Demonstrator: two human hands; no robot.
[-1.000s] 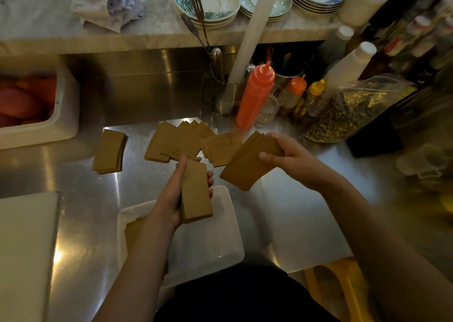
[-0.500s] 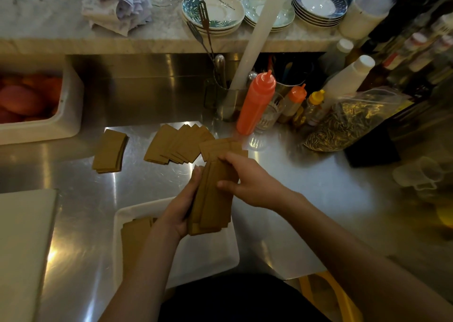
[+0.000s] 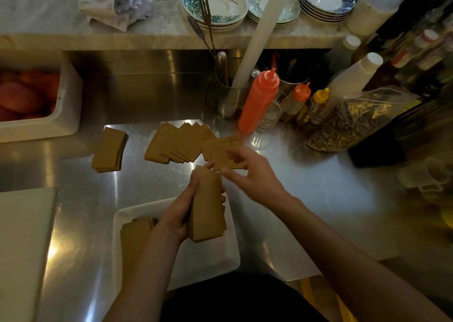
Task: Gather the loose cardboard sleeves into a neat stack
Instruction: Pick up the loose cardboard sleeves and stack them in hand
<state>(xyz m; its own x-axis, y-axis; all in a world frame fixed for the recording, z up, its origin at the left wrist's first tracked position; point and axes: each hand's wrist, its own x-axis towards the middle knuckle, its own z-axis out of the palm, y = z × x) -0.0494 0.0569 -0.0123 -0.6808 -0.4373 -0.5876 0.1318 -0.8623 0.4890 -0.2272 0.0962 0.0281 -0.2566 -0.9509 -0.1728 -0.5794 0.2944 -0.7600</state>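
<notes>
Left to right on the reflective steel table [image 3: 318,199]: a squared pile [image 3: 109,150] of flat brown cardboard sleeves; a fanned row [image 3: 179,145]. The white tray [image 3: 215,255] holds a further pile [image 3: 136,236], partly hidden by the left forearm. The left hand [image 3: 181,213] is closed around an upright stack [image 3: 207,204] above the tray. The right hand [image 3: 250,172], motion-blurred, fingers spread and empty, overlaps loose sleeves [image 3: 220,147]; contact with them cannot be determined.
</notes>
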